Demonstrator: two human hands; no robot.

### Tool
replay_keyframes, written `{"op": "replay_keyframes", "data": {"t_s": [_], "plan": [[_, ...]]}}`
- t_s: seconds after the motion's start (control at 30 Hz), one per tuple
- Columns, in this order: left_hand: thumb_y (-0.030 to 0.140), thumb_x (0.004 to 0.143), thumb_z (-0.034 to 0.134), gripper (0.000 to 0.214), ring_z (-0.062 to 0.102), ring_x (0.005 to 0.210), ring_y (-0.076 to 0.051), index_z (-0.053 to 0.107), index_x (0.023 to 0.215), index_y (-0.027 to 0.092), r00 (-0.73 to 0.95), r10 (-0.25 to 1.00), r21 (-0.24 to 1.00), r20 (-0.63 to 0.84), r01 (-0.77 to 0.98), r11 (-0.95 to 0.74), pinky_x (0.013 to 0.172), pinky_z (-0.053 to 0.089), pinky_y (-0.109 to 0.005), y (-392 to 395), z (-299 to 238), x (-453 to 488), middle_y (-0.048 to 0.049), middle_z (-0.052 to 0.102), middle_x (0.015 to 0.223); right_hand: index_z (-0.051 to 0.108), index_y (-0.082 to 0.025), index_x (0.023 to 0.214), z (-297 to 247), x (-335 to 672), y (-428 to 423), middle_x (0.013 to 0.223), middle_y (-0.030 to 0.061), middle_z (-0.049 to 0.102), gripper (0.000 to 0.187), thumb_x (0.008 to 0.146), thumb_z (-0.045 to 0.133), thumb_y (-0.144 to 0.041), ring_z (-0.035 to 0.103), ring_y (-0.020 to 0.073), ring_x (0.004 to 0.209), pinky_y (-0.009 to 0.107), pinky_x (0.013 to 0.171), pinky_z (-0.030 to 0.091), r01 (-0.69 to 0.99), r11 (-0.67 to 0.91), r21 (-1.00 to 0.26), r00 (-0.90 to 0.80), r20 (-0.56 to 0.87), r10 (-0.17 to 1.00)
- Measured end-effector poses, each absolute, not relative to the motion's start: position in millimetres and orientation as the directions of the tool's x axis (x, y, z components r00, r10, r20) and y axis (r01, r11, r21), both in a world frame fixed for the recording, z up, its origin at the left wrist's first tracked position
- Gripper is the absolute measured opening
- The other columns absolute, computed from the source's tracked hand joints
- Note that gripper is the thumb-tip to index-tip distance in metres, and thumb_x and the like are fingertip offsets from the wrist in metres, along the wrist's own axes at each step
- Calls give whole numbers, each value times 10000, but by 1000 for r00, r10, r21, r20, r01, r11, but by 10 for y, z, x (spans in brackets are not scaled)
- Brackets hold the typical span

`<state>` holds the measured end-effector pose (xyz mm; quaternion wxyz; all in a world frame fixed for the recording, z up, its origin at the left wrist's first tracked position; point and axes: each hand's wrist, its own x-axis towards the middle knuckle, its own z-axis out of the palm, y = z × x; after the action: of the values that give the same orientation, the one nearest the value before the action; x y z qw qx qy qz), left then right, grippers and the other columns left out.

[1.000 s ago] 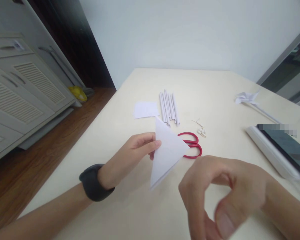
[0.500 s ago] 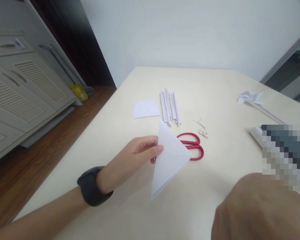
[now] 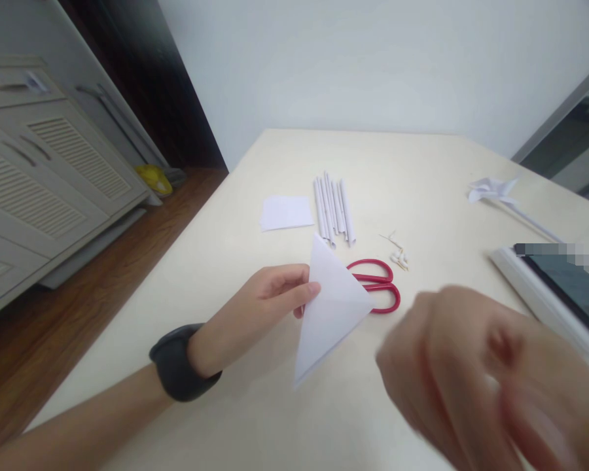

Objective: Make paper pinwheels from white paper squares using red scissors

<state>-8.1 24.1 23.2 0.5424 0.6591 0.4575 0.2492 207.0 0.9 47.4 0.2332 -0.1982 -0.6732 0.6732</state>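
Observation:
My left hand point(image 3: 287, 292) pinches a white paper folded into a triangle point(image 3: 331, 301), thumb on top and fingers behind its left edge. The fold is held over the scissors point(image 3: 385, 288), so only their red handles show to its right. Near the camera at lower right, my right hand point(image 3: 466, 379) is blurred, its fingers bent downward and their tips unclear. It is apart from the paper. Behind the triangle lie several rolled white paper tubes point(image 3: 334, 209), with flat white paper point(image 3: 287, 213) on their left. Small cotton-swab-like pieces point(image 3: 400, 258) lie beyond the scissors.
A white paper pinwheel point(image 3: 493, 190) on a stick lies at the far right of the cream table point(image 3: 412, 170). A dark-screened device point(image 3: 564, 275), partly pixelated, rests at the right. A wall stands behind; a louvred cabinet point(image 3: 63, 150) is on the left.
My right hand has moved up and to the left, coming further into view beside the device. My left hand and the folded paper have barely moved.

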Motion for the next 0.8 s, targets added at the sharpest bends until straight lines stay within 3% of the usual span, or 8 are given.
{"op": "replay_keyframes", "data": {"t_s": [0.03,0.1,0.17,0.3,0.5,0.8], "plan": [[356,822,478,260,580,734,-181,561,659,172,459,873,944,-168,330,8,675,457,-289,240,237,-78,-3,582,679,568,-173,587,468,2059,34,535,-17,517,361,830,504,-432,530,95,539,202,548,434,-71,-10,-997,-769,48,638],[347,815,484,259,583,727,-182,548,634,173,450,877,947,-168,320,17,681,462,-297,238,244,-72,2,575,659,520,-171,622,436,2041,110,610,-18,494,313,867,482,-363,491,90,606,208,595,399,13,-12,-1000,-504,-17,863],[337,811,488,251,584,731,-184,540,628,174,445,880,953,-164,302,25,694,464,-305,240,248,-69,5,570,653,502,-182,701,387,2023,185,666,-24,494,231,850,518,-358,460,88,618,205,568,363,103,-8,-995,-365,-46,930],[321,812,499,218,584,740,-183,530,656,172,534,824,957,-187,287,31,677,463,-295,252,251,-85,6,567,679,525,-197,818,279,1971,215,695,-17,489,188,806,564,-381,436,104,595,221,525,346,239,-35,-970,-420,-136,897],[271,834,493,113,566,717,-141,516,777,176,586,795,968,-158,252,6,643,449,-256,231,268,-94,-2,579,784,529,-182,679,195,1911,113,641,-15,479,185,770,593,-330,451,126,587,244,525,357,353,69,-933,-562,-153,813],[248,830,500,144,494,663,-117,498,708,173,598,792,938,-124,331,-103,616,410,-231,223,281,-67,19,524,698,417,-187,662,179,1846,123,644,-43,404,242,823,521,-335,378,90,567,217,503,298,387,120,-914,-582,-141,801]]}}
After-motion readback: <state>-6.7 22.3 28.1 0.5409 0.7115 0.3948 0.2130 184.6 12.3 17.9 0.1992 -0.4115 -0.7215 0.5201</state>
